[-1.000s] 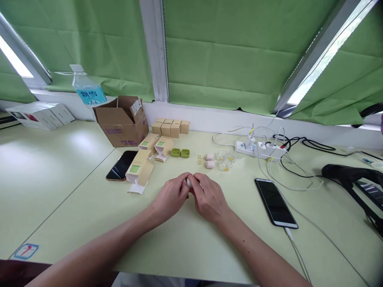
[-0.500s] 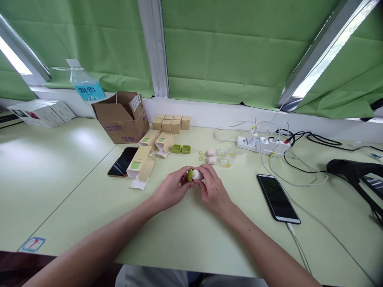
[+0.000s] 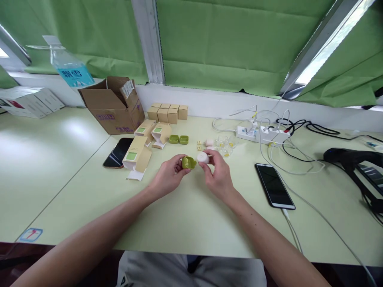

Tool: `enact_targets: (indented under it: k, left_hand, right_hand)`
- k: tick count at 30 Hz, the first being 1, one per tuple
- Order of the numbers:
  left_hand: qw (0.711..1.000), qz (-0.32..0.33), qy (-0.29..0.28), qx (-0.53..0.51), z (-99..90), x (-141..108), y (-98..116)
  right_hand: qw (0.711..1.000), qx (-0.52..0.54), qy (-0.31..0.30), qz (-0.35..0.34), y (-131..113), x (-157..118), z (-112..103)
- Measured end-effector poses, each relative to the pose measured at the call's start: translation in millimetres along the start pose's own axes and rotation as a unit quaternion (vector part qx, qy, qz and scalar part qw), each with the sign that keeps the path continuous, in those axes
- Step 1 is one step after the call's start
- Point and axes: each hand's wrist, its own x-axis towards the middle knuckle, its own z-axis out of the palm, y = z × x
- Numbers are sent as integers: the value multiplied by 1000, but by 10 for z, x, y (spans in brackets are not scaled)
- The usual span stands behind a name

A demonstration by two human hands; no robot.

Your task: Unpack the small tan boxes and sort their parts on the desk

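Note:
My left hand (image 3: 169, 174) is closed on a small olive-green holder (image 3: 188, 162), its hollow side facing me. Just right of it, my right hand (image 3: 220, 175) pinches a small white rounded piece (image 3: 203, 158); a gap separates the two parts. Beyond my hands lie two green square cups (image 3: 178, 139), tiny yellow pieces (image 3: 199, 145), pinkish-white cylinders (image 3: 209, 142), one partly hidden by my right fingers, and several clear plastic covers (image 3: 224, 145) with yellow centres.
Opened small cartons (image 3: 138, 155) lie left, near a dark phone (image 3: 118, 152). Behind stand an open cardboard box (image 3: 112, 109) and several small brown boxes (image 3: 168, 113). On the right are a power strip (image 3: 263, 134) with cables, a charging phone (image 3: 274, 185) and a black device (image 3: 353, 163).
The white piece has come out of the green holder, and my hands have moved slightly apart. The green holder's open side now faces me. The camera view has shifted a little downward.

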Motion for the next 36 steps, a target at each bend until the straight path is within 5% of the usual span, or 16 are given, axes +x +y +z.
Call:
enact_targets:
  k: [4, 10, 20, 30, 36]
  left_hand:
    - [998, 0, 27, -53, 10, 46, -64]
    - [997, 4, 49, -59, 27, 41, -6]
    - [997, 17, 72, 20, -6, -9, 183]
    - [994, 51, 91, 23, -5, 1, 77]
    - [993, 85, 75, -26, 19, 24, 42]
  right_hand:
    - [988, -150, 23, -4, 152, 89, -182]
    - [938, -341, -57, -33, 377, 120, -243]
    - [931, -357, -68, -34, 440, 113, -168]
    - [934, -348, -66, -33, 405, 93, -176]
    - [964, -254, 9, -83, 252, 101, -225]
